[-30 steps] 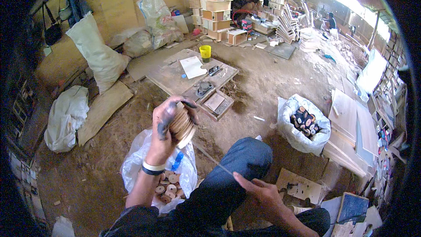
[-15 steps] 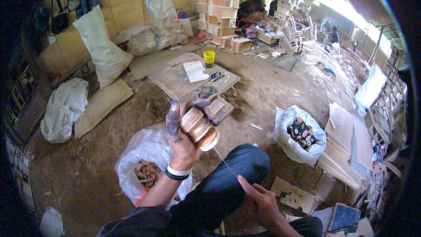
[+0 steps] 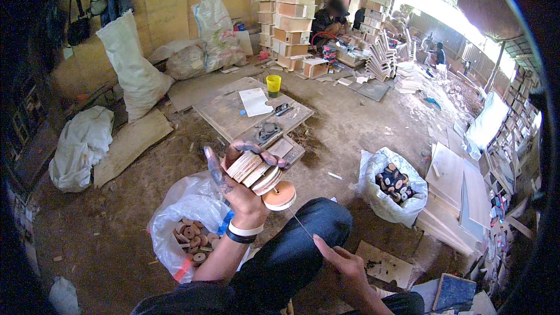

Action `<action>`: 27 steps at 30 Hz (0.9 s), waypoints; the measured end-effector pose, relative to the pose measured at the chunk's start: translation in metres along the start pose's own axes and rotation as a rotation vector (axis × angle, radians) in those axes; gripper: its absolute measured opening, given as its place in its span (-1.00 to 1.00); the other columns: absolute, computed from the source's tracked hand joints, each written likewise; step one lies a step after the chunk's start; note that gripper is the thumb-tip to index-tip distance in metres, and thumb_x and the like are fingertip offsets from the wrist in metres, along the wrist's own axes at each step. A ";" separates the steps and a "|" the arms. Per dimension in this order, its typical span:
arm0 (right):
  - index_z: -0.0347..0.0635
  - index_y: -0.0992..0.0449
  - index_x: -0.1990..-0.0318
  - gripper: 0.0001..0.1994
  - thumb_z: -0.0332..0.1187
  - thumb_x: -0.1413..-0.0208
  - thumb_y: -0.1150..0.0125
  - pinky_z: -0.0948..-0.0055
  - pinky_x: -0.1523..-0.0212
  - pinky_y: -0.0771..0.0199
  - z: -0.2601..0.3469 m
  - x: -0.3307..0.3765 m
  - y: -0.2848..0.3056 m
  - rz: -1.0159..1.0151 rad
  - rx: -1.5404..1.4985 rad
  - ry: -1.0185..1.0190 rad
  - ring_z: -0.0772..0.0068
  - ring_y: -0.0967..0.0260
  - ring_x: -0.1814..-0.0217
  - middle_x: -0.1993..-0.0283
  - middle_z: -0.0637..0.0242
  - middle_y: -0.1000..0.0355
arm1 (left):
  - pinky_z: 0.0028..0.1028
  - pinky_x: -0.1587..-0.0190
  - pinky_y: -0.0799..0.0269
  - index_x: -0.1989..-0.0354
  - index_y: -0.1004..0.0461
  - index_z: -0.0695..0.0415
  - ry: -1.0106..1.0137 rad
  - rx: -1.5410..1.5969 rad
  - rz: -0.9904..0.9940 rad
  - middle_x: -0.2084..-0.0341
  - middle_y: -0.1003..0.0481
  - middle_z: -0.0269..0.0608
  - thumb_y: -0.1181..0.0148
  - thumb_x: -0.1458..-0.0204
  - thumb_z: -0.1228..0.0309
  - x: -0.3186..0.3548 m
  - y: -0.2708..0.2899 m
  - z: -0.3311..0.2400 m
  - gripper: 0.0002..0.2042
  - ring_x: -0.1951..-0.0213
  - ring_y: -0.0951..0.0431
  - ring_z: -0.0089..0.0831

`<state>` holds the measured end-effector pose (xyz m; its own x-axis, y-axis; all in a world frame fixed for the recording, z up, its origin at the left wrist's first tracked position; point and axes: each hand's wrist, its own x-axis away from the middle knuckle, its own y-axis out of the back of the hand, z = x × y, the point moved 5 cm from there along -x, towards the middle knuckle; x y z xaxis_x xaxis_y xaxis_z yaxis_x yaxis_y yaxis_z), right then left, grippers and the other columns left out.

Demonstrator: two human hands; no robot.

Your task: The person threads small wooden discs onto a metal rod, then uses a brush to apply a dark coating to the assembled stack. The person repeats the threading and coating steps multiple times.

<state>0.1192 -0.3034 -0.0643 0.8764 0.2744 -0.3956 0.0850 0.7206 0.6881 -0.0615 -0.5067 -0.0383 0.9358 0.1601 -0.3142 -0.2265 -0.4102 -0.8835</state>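
A stack of round wooden discs (image 3: 255, 172) rests in my left hand (image 3: 244, 199), its fingers curled over the far side. Dark smudges cover those fingertips, and the thumb stands out to the left. The nearest disc (image 3: 280, 195) has tipped away from the others, showing its flat brown face and centre hole. A thin metal rod (image 3: 301, 225) runs from this disc down to my right hand (image 3: 343, 265), which pinches its lower end by my knee. Below my left forearm, a translucent plastic sack (image 3: 165, 213) holds several more wooden discs (image 3: 193, 238).
A white sack (image 3: 368, 189) of dark-edged discs stands to the right, beside leaning boards (image 3: 452, 178). Ahead is a low wooden board (image 3: 224, 108) with a yellow cup (image 3: 273, 84), paper and small tools. Farther back, a person (image 3: 331, 20) sits among stacked wooden boxes (image 3: 294, 9).
The nearest disc has tipped away from the stack, and the remaining discs have fanned apart slightly. My left thumb has moved outward. My right hand keeps its pinch on the rod.
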 end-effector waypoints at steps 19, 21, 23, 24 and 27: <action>-0.13 -0.40 -0.37 -0.36 -0.68 -0.07 -0.20 0.26 0.25 -0.52 -0.005 0.003 0.010 0.045 -0.043 -0.156 0.06 -0.50 0.34 0.25 -0.01 -0.52 | -0.22 0.31 -0.58 0.13 -0.41 0.15 0.103 -0.171 0.091 0.44 -0.46 -0.14 0.20 -0.15 -0.49 0.000 -0.023 0.006 -0.20 0.40 -0.52 -0.24; -0.14 -0.41 -0.36 -0.39 -0.67 -0.10 -0.18 0.28 0.24 -0.52 0.000 0.001 0.011 -0.032 -0.080 -0.064 0.07 -0.51 0.32 0.25 -0.02 -0.53 | -0.23 0.29 -0.58 0.12 -0.41 0.14 0.130 -0.134 0.056 0.42 -0.48 -0.13 0.18 -0.16 -0.48 0.008 -0.026 0.014 -0.22 0.37 -0.55 -0.21; -0.15 -0.41 -0.35 -0.42 -0.65 -0.14 -0.17 0.28 0.24 -0.51 0.003 -0.001 0.011 -0.051 -0.094 -0.051 0.06 -0.52 0.32 0.24 -0.02 -0.53 | -0.24 0.23 -0.57 0.09 -0.41 0.11 0.119 -0.172 0.002 0.39 -0.51 -0.11 0.12 -0.22 -0.38 0.016 -0.027 0.019 -0.31 0.33 -0.59 -0.16; -0.16 -0.42 -0.35 -0.44 -0.64 -0.15 -0.16 0.28 0.24 -0.51 0.003 -0.001 0.013 -0.036 -0.092 -0.078 0.06 -0.53 0.31 0.23 -0.03 -0.53 | -0.25 0.22 -0.57 0.09 -0.42 0.11 0.110 -0.187 -0.035 0.38 -0.51 -0.11 0.11 -0.24 -0.35 0.022 -0.027 0.025 -0.34 0.32 -0.60 -0.15; -0.19 -0.43 -0.33 -0.48 -0.61 -0.18 -0.16 0.27 0.24 -0.51 0.003 -0.002 0.021 -0.027 -0.114 -0.145 0.06 -0.54 0.31 0.23 -0.03 -0.54 | -0.22 0.08 -0.58 0.08 -0.45 0.16 -0.027 -0.279 -0.007 0.34 -0.54 -0.10 -0.06 -0.30 -0.10 0.032 -0.031 0.030 -0.51 0.29 -0.63 -0.17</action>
<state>0.1205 -0.2905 -0.0476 0.9343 0.1654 -0.3157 0.0625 0.7959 0.6021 -0.0323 -0.4623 -0.0315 0.9287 0.1863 -0.3206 -0.1331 -0.6394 -0.7573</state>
